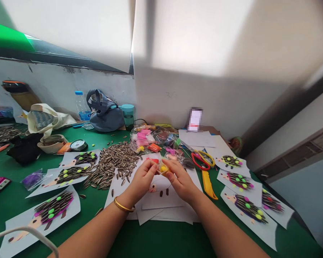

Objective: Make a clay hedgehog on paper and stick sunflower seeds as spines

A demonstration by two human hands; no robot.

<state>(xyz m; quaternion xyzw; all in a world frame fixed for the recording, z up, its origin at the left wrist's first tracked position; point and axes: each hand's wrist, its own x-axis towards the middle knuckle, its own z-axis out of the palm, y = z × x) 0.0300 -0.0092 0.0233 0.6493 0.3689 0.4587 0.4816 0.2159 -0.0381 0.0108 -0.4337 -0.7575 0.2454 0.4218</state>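
Both forearms are extended inward from the lower edge of the view, and the hands are brought together over the stacked paper sheets (161,204) in the middle of the green tabletop (161,238). A small clear packet with yellow contents (164,168) is held up between them, above the partly covered drawing on the top sheet. By the right hand (181,179), the packet is gripped between thumb and curled fingers, the palm turned inward. The left hand (143,177) is nearly closed, with thumb and forefinger pinched on the packet's left edge; a gold bangle (123,205) is worn at that wrist. Striped seeds (118,161) are heaped beyond the left hand, and red-handled scissors (199,160) are laid beyond the right.
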